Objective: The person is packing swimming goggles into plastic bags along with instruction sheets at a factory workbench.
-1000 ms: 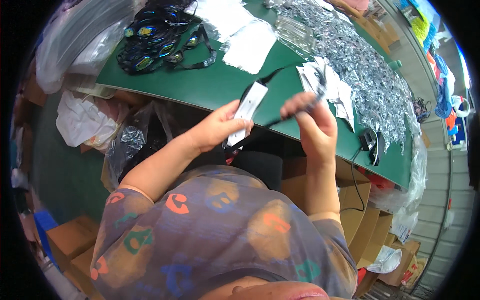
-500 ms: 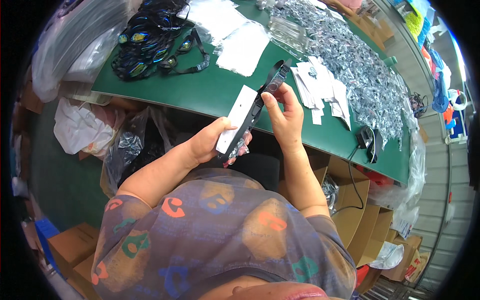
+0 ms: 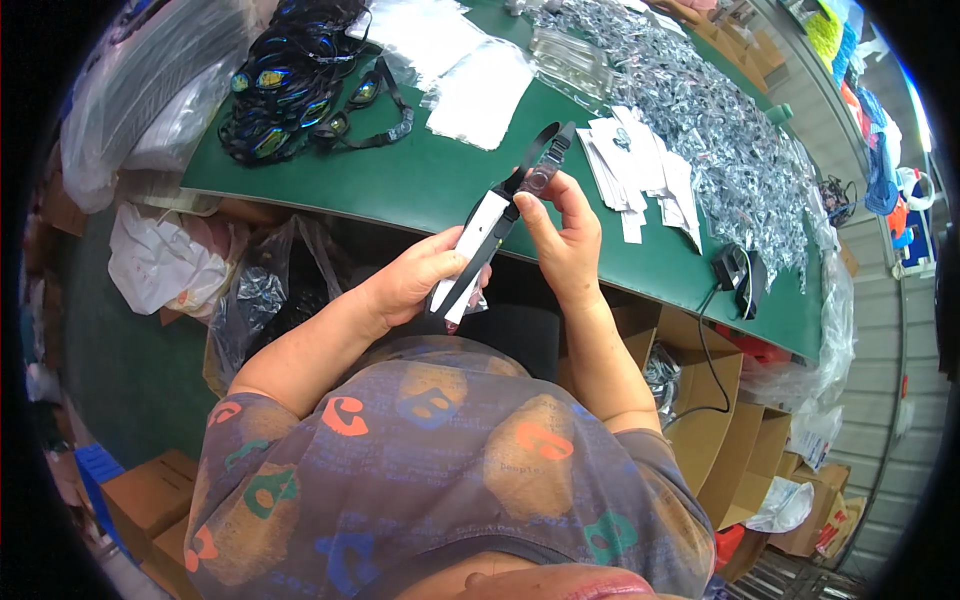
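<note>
Swim goggles with a black strap (image 3: 551, 150) are held between my two hands, just off the table's near edge. My left hand (image 3: 412, 280) is closed round a narrow white card (image 3: 487, 217) and the lower part of the strap, its thumb lying on the card. A black band crosses the card's lower part. My right hand (image 3: 565, 232) pinches the goggles near their dark upper end, thumb and forefinger together. The far loop of the strap sticks up above the right fingers. A bit of clear plastic shows beneath the left hand; the lenses are mostly hidden.
On the green table (image 3: 400, 195) lie a heap of black goggles (image 3: 290, 75), stacked white sheets (image 3: 485, 95), clear plastic cases (image 3: 572, 62), white cards (image 3: 640, 170) and a wide pile of small clear parts (image 3: 720, 120). A corded black device (image 3: 738, 278) sits right, above cardboard boxes (image 3: 700, 400).
The white card has tilted in against the strap, and the black band now crosses its front. My left thumb has shifted over it. My right hand has moved slightly left.
</note>
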Demonstrator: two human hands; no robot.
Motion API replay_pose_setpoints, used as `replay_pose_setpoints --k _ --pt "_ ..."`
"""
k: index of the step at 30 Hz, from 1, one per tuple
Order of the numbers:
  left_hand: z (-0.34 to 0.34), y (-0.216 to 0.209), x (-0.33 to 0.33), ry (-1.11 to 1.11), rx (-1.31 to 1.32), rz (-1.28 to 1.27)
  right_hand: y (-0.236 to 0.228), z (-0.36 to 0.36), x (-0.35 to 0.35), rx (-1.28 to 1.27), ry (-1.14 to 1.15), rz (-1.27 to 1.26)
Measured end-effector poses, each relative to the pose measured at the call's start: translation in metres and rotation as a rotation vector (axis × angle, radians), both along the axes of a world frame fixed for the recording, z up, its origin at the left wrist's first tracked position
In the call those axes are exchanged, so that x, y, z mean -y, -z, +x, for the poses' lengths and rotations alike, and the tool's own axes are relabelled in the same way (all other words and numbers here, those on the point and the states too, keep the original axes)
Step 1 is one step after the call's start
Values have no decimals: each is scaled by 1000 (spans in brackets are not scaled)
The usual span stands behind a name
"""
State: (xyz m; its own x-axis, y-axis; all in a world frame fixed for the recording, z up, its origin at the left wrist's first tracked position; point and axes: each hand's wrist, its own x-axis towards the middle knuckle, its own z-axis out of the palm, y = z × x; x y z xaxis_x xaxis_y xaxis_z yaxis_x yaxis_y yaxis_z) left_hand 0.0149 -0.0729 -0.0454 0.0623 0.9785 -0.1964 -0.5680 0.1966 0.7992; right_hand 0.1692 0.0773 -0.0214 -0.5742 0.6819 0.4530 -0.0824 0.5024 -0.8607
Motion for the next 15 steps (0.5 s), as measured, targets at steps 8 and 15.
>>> replay_pose_setpoints --k 8,15 --pt "-1 -10 2 52 108 -61 2 -5 4 -5 46 -52" --pt "5 -5 0 3 16 -67 12 -2 3 -77 38 -68"
